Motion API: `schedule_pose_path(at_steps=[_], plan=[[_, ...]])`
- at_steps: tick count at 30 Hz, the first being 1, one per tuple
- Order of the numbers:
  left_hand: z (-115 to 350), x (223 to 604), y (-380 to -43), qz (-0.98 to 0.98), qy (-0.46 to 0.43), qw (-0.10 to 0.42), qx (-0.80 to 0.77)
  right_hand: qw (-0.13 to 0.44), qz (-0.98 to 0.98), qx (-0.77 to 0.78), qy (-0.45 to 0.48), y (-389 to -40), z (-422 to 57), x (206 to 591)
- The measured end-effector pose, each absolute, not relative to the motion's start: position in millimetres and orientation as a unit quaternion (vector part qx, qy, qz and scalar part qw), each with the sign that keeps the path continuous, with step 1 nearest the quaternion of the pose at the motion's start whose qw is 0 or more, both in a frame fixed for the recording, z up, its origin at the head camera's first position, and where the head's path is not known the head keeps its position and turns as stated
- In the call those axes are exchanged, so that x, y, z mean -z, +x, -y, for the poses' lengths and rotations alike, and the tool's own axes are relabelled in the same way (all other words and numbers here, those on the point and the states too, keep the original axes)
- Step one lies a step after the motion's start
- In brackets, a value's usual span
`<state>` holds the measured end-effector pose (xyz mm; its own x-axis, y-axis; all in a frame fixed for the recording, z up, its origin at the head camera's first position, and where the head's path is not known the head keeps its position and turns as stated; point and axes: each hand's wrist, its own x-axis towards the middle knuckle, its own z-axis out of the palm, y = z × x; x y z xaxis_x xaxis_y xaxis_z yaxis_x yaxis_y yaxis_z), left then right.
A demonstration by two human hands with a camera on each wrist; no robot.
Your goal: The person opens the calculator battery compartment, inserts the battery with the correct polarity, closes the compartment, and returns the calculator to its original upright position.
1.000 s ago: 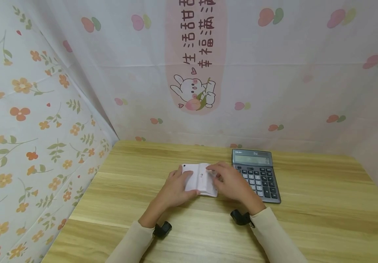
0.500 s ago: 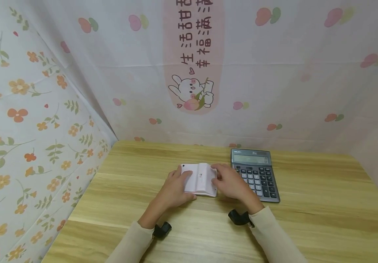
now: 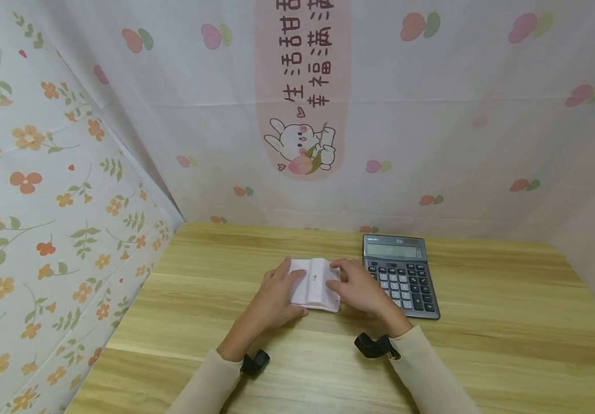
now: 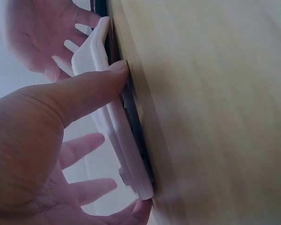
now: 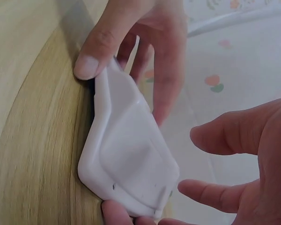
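Observation:
A white plastic device (image 3: 315, 282) with a raised ridge across its upper side and a small printed mark lies at the middle of the table. Its underside looks dark in the left wrist view. My left hand (image 3: 276, 293) grips its left part, thumb (image 4: 91, 89) along the near edge and a fingertip at the far corner. At the right end is my right hand (image 3: 361, 287), thumb (image 5: 229, 133) and index finger held apart above the surface, while another fingertip touches the end's edge in the right wrist view. A grey desk calculator (image 3: 400, 276) lies just right of that hand.
The wooden table (image 3: 494, 322) runs back to a white cloth backdrop (image 3: 214, 132) with a rabbit print. On the left hangs a floral cloth (image 3: 33, 259). Each wrist carries a small black camera (image 3: 372, 345).
My right fingers have drawn back from the ridge to the device's right end. My left thumb has slid slightly left, and left fingers now cover the far left corner. The calculator stays put.

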<state>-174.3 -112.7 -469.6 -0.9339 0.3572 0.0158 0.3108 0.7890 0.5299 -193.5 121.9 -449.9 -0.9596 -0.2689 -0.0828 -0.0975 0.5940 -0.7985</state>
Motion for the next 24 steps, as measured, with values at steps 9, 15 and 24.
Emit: schedule_pose_path(at_steps=[9, 15, 24], plan=[[111.0, 465.8, -172.8, -0.954, 0.211, 0.029, -0.213, 0.133, -0.856, 0.495, -0.069, -191.2, -118.2, 448.6], [110.7, 464.0, -172.3, -0.956, 0.214, 0.021, -0.201, 0.159, -0.831, 0.532, -0.048, -190.7, -115.7, 449.8], [109.8, 462.9, -171.9, -0.957, 0.208, 0.020, -0.202, 0.178, -0.803, 0.567, -0.042, -190.7, -115.5, 449.4]])
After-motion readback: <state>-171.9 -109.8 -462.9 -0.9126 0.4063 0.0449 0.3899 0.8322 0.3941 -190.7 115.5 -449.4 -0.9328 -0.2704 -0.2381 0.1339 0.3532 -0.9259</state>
